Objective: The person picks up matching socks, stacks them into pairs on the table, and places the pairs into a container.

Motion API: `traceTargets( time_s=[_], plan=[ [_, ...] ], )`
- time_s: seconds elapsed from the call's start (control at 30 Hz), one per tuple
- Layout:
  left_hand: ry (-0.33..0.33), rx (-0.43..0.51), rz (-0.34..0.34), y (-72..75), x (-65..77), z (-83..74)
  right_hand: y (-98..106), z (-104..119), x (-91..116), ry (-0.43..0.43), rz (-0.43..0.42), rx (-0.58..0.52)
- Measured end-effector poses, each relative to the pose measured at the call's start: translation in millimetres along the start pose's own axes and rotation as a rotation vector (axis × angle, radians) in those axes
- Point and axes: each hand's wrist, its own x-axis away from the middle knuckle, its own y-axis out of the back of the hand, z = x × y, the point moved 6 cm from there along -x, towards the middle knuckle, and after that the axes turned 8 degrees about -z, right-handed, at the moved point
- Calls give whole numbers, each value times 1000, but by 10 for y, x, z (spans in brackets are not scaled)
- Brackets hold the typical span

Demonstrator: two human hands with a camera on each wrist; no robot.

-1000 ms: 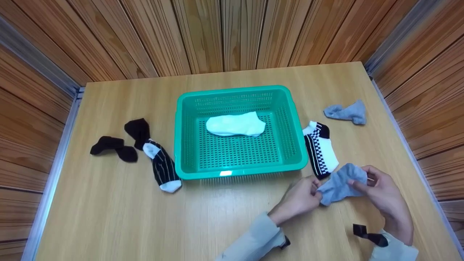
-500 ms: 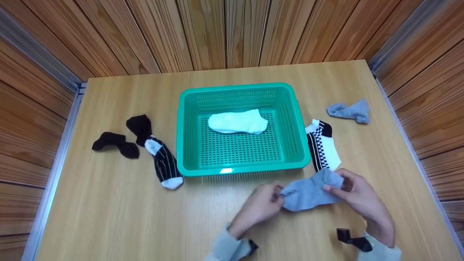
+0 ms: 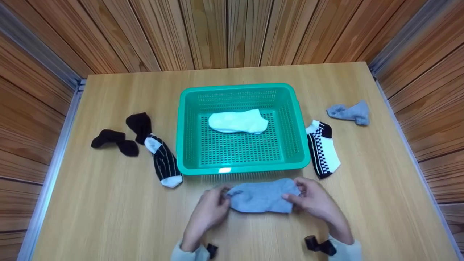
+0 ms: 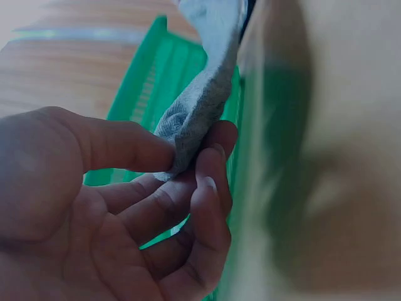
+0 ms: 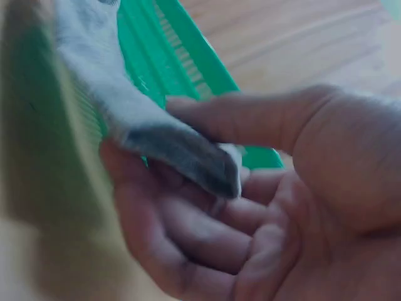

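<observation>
A grey sock (image 3: pixel 262 195) is stretched between both hands, just in front of the green basket (image 3: pixel 243 171). My left hand (image 3: pixel 208 210) pinches its left end between thumb and fingers; the left wrist view shows the sock's tip (image 4: pixel 188 119) in that pinch. At the opposite end, my right hand (image 3: pixel 317 201) holds the sock's opening, whose edge (image 5: pixel 182 153) lies between thumb and fingers in the right wrist view. Inside the basket lies a white sock or pair (image 3: pixel 237 121). A second grey sock (image 3: pixel 349 112) rests crumpled at the back right.
Right of the basket lies a black-and-white checkered sock (image 3: pixel 323 148). To its left are a black striped sock with white ends (image 3: pixel 165 161) and two crumpled black socks, one (image 3: pixel 139 125) touching the striped sock and another (image 3: pixel 115 141) farther left. Wooden panels surround the table.
Both hands have carried the grey sock leftward, from beside the checkered sock to in front of the basket. It now lies straighter between them, and the checkered sock is fully uncovered.
</observation>
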Motion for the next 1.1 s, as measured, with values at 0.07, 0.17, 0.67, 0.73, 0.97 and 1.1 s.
traceTargets(
  time_s=[0.07, 0.17, 0.67, 0.73, 0.97, 1.1],
  plan=[
    [37, 2, 2, 56, 29, 107, -103, 4, -17, -24, 4, -1],
    [81, 5, 23, 107, 82, 235, -229, 4, -22, -58, 32, -14],
    [212, -75, -44, 270, 178, 386, -325, 100, 16, -49, -189, 380],
    [185, -56, -78, 309, 197, 335, -308, 162, 58, -8, -228, 435],
    [-101, 9, 61, 204, 261, 97, -437, 314, 152, 293, -163, 402],
    [-155, 0, 144, 64, 237, 87, -547, 292, 156, 406, -91, 361]
  ],
)
